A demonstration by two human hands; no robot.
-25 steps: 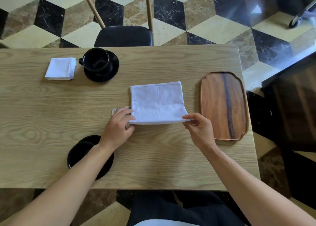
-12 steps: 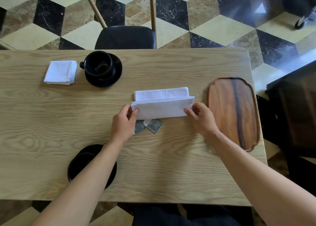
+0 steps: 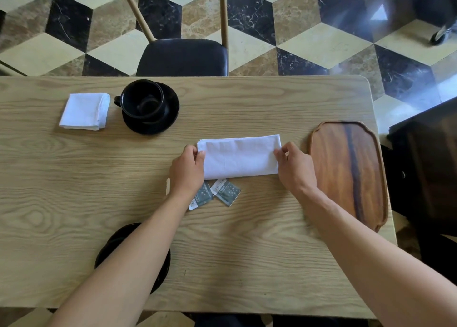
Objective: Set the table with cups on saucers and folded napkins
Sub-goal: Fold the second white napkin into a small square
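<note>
- Two small grey-green sachets [image 3: 223, 193] lie on the desk [image 3: 74, 178], just below the near edge of a folded white napkin [image 3: 241, 157].
- The right-hand sachet carries a white strip along its top edge with a line of dark capital lettering, set at a slant and too small and blurred to read.
- The left-hand sachet, partly under the left hand [image 3: 186, 172], bears a similar white strip, also illegible.
- No other text, brand, number or sign can be read anywhere.
</note>
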